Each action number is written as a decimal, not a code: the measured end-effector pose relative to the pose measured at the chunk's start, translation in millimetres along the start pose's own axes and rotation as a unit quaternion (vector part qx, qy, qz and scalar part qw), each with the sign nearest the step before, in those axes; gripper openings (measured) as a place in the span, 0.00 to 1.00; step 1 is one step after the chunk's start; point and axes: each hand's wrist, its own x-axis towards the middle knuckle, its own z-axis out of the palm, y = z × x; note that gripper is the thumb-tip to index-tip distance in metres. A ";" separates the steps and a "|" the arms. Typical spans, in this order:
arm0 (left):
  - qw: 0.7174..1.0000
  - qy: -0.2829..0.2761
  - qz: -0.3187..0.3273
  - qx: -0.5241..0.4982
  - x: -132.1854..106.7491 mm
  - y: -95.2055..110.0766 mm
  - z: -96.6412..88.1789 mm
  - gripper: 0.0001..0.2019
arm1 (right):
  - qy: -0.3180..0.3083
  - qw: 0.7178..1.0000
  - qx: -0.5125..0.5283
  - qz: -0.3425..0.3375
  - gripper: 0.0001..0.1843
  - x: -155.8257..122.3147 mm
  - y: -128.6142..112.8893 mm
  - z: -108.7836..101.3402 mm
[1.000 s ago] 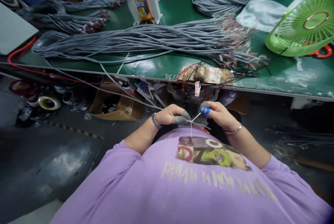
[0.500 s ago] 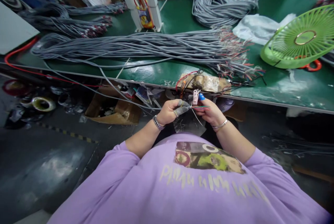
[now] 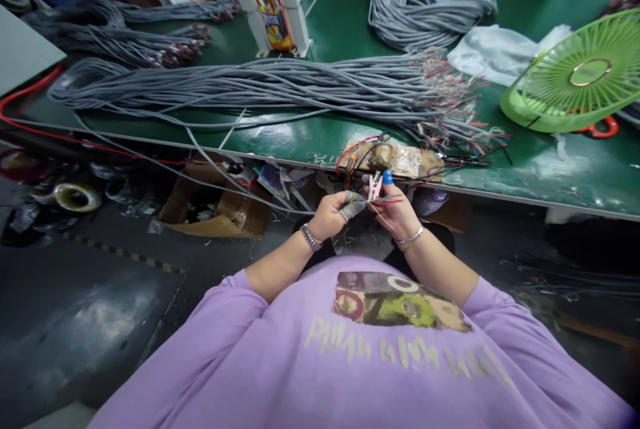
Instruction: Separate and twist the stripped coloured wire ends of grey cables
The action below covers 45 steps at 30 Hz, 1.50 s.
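Grey cots cover the fingertips of my left hand (image 3: 332,213), which pinches the stripped end of a grey cable (image 3: 260,198). Thin coloured wires (image 3: 389,200), red and green among them, fan out from that end towards my right hand (image 3: 400,216), and one white wire (image 3: 383,217) hangs lower. A small pink clip (image 3: 374,188), looking like a clothes peg, is held in my right hand, close to the wires. Its thumb wears a blue cot. The clip's exact contact with the wires is too small to tell.
A long bundle of grey cables (image 3: 250,86) lies across the green bench (image 3: 295,142), frayed ends at right. Just beyond my hands is a taped cardboard piece (image 3: 405,161). A green fan (image 3: 585,76) stands right; an open carton (image 3: 215,212) sits below the bench.
My right hand has drawn in slightly to the left, and the pink clip has tilted, its two arms now looking more spread. The white wire's free end has shifted up. My left hand still pinches the cable.
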 end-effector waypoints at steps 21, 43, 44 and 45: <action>0.997 -0.069 -0.012 0.020 -9.1 0.6 -5.1 0.22 | -0.034 0.995 0.081 0.040 0.28 -4.5 8.1 -10.5; 0.999 -0.023 -0.017 0.043 -36.4 13.5 -17.1 0.18 | 0.012 0.994 -0.026 0.105 0.29 -22.9 2.4 -42.3; 0.999 -0.022 -0.017 0.039 -32.1 13.1 -16.0 0.18 | 0.013 0.993 -0.038 0.109 0.29 -21.5 -1.9 -39.3; 0.999 -0.020 -0.017 0.035 -27.5 12.7 -15.0 0.19 | 0.013 0.992 -0.046 0.114 0.29 -19.6 -6.3 -36.2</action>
